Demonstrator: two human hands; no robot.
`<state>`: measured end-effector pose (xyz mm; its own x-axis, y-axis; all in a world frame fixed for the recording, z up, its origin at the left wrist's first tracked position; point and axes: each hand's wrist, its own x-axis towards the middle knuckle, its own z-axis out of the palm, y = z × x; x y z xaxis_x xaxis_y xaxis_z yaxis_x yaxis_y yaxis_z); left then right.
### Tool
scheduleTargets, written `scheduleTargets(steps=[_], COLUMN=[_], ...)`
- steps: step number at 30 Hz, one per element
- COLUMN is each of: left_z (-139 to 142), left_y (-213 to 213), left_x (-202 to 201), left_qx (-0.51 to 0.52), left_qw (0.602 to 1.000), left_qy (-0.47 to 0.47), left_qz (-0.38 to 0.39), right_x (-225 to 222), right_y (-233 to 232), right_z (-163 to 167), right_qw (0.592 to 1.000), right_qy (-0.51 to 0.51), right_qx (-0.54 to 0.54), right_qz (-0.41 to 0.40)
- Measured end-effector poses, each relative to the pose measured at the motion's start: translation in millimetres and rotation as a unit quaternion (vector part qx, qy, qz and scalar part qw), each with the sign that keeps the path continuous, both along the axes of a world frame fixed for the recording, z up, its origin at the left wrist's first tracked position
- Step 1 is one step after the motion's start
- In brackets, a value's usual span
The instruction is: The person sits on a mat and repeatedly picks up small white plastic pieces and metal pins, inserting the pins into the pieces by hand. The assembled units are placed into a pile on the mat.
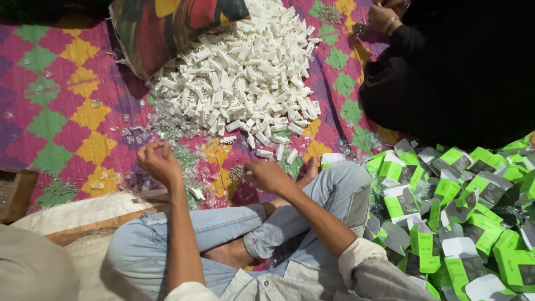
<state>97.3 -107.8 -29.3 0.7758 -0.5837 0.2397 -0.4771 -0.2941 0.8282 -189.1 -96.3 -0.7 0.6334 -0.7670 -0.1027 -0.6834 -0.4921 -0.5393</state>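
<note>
Far left, a patterned mat (61, 83) of pink, yellow and green diamonds covers the floor. A wooden edge (16, 192) shows at the left border, with a pale sack (72, 214) lying beside it. Scraps of clear plastic wrap (161, 120) are scattered over the mat near its centre.

The left hand (159, 161) is raised above the mat, just over the person's crossed legs in blue jeans (334, 189). Its fingers (164, 147) are curled inward with the tips drawn close to the thumb, as in a pinch. Whether anything small sits between the tips cannot be told; no object is discernible there.

Above and between the hands lies a large heap of white plastic parts (245, 72), resting on the mat and against a multicoloured cushion (161, 28) at its upper left. Stray pieces from the heap lie near both hands.

The right hand (267, 175) is held low, near the right knee, back of the hand to the camera. Its fingers are bent and bunched together; the tips are hidden, so what they hold or touch cannot be determined. A small grey cluster (237, 173) lies just beside it on the mat.

Right of the knee, a pile of green and white cartons (462, 223) fills the lower right corner. Upper right, another person in dark clothing (462, 72) sits with a hand (384, 17) over the mat.
</note>
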Motion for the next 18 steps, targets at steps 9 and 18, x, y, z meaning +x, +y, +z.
scheduleTargets(steps=[9,18], left_z=[-10,-22], left_y=[19,32], left_x=[-12,-38], left_qx=[0.15,0.025], left_qw=[0.985,0.963], left_qy=[0.015,0.121], left_qz=[-0.084,-0.241], right_x=[5,10], right_y=[0,0], right_z=[19,9], right_qw=[0.998,0.994], right_qy=[-0.017,-0.082], right_qx=[0.017,0.0], right_qz=[-0.052,-0.074])
